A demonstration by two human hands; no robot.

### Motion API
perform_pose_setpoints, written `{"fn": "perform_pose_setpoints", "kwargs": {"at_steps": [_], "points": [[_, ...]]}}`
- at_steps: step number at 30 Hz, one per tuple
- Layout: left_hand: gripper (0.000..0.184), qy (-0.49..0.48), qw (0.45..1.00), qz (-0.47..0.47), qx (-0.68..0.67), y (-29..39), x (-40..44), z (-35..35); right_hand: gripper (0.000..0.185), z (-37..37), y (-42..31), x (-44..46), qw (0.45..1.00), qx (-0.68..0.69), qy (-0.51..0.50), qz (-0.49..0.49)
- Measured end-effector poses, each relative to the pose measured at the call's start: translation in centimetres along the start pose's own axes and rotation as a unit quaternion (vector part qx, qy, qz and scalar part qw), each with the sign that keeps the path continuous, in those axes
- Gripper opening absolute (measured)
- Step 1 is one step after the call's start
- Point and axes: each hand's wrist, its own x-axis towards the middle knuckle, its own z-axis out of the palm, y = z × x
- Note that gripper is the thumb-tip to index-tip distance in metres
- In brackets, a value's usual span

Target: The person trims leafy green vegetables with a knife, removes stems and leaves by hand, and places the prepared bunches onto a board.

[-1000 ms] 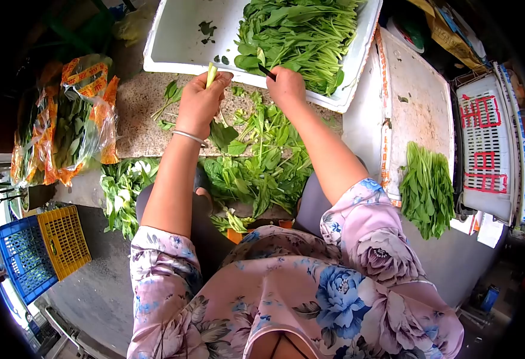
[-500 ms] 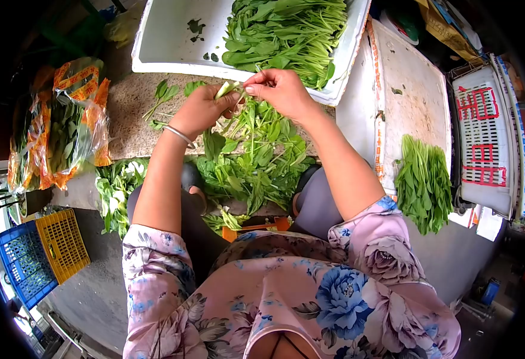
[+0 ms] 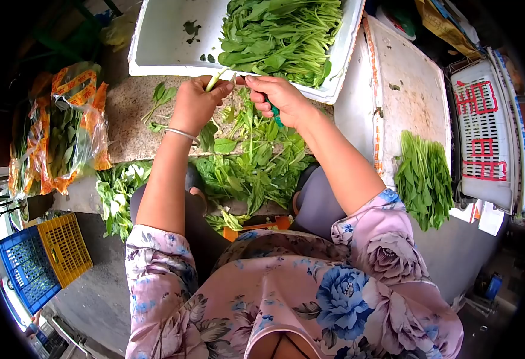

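Observation:
My left hand (image 3: 194, 103) pinches the pale stem of a leafy green (image 3: 215, 79), whose leaves hang below the palm. Close on its right, my right hand (image 3: 279, 100) is closed around a small tool with a green handle (image 3: 275, 113); a thin blade-like tip shows near the stem. Just beyond both hands is a white foam box (image 3: 172, 70) with a pile of long-stemmed greens (image 3: 280, 42) at its right side. Loose leaves and trimmings (image 3: 262, 157) lie beneath my hands, on the speckled stone surface (image 3: 132, 113) and over its near edge.
Bagged greens (image 3: 65, 128) lie at the left, with more leaves (image 3: 119, 197) nearer me. Blue (image 3: 28, 263) and yellow (image 3: 65, 246) crates stand lower left. At the right are a foam lid (image 3: 415, 102), a bunch of greens (image 3: 424, 179) and a white basket (image 3: 482, 131).
My right hand has come from the box edge to beside my left, and the green handle now shows below its fingers. The box appears shifted slightly left and up in view.

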Motion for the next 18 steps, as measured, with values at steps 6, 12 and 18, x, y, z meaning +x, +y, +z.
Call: {"fn": "perform_pose_setpoints", "kwargs": {"at_steps": [6, 12, 18], "points": [[0.023, 0.033, 0.998, 0.046, 0.007, -1.1, 0.5, -0.3, 0.035, 0.2, -0.2, -0.2, 0.998, -0.050, 0.010, 0.040], [0.023, 0.040, 0.998, 0.038, 0.028, -0.9, 0.5, 0.0, 0.027, 1.4, 0.5, 0.3, 0.998, 0.040, -0.025, -0.041], [0.022, 0.019, 0.998, 0.044, 0.043, 0.4, -0.4, -0.3, 0.024, 0.9, 1.3, 0.9, 1.000, -0.016, 0.001, -0.013]]}}
